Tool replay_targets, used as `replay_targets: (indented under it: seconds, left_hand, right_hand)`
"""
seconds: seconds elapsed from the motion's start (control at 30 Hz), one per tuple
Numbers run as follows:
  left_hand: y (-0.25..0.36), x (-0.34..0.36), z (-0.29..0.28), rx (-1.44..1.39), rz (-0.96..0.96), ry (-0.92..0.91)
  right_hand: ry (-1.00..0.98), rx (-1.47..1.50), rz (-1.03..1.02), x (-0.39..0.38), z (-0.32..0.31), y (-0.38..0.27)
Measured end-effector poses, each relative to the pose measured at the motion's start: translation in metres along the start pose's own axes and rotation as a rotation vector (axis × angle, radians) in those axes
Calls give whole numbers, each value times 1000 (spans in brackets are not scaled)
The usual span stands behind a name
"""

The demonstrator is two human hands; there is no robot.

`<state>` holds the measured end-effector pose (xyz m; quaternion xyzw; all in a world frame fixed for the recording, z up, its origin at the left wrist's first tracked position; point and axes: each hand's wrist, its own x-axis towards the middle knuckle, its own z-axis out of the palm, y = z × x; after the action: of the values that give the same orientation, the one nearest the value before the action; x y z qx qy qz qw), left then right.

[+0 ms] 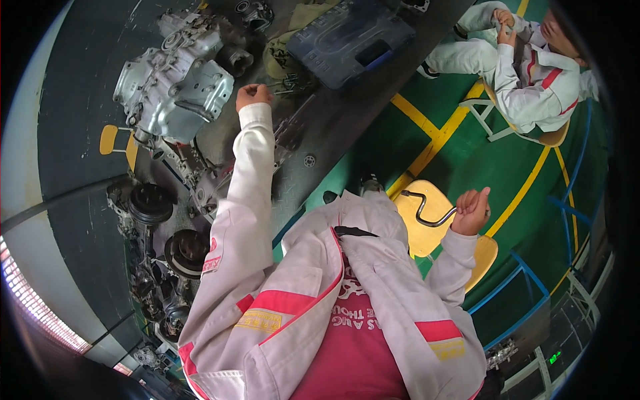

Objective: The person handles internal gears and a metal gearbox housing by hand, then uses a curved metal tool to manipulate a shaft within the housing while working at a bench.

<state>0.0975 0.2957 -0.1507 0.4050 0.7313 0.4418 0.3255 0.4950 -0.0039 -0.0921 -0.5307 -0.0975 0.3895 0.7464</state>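
Observation:
My right hand (472,212), out to the right, grips one end of a bent metal speed brace (427,219). The brace's crank-shaped shaft reaches left from the fist, above a yellow chair seat (437,233). Over the dark workbench (293,150), my left hand (253,97) has its fingers curled in. Whatever those fingers may hold is hidden. Just left of that hand stands a silver metal gearbox-like assembly (177,97) with a flat bracket plate. A gap seems to lie between hand and plate, though contact is hard to judge.
A dark plastic tool case (350,40) lies at the bench's far side, beside an olive cloth bag (283,57). A small round metal part (309,161) rests near the bench edge. Black pulleys (187,253) sit at left. Another person (533,73) sits far right.

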Motion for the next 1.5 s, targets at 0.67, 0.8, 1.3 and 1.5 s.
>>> replay_targets:
  seconds: [0.67,0.8,1.3,1.5]
  left_hand:
    - [-37,-121,-126,-48,-220,-366]
    - [-71,-227,-170,-84,-246,-508]
    - [-116,-275,-175,-551,-284,9]
    - [-127,-285,-198,-584,-276,-31]
  right_hand:
    - [-366,-320,-41,-2,77,21]
    - [-738,-70,-58,-29,132,16]
    - [-1235,347,231,-177,329,10]
    - [-1211,273,168,-209,334,30]
